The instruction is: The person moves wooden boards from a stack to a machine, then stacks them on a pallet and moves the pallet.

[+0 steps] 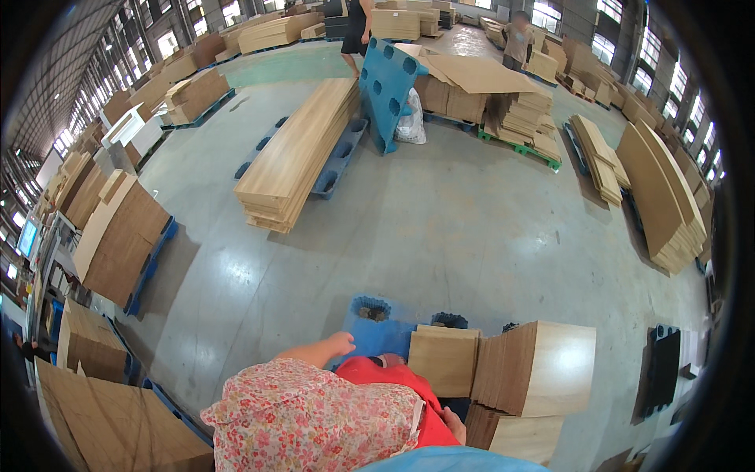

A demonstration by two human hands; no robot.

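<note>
My left hand (340, 344) hangs over the near edge of a blue plastic pallet (385, 334), its fingers curled, with nothing visible in them. My right hand (454, 425) is low beside my red trousers (393, 377), next to the stacked wooden boards; its fingers are mostly hidden. On the pallet's right part sit a low stack of light boards (444, 362), a taller stack of square panels (562, 366) and another stack of panels (527, 436) nearer to me. A floral sleeve (314, 409) covers much of the view at the bottom.
Long boards (299, 157) lie on a blue pallet ahead, beside an upright blue pallet (385, 86). More board stacks (126, 244) line the left, with others (661, 189) at right. Two people (358, 35) (517, 43) stand far off. A black pallet (662, 370) is at right.
</note>
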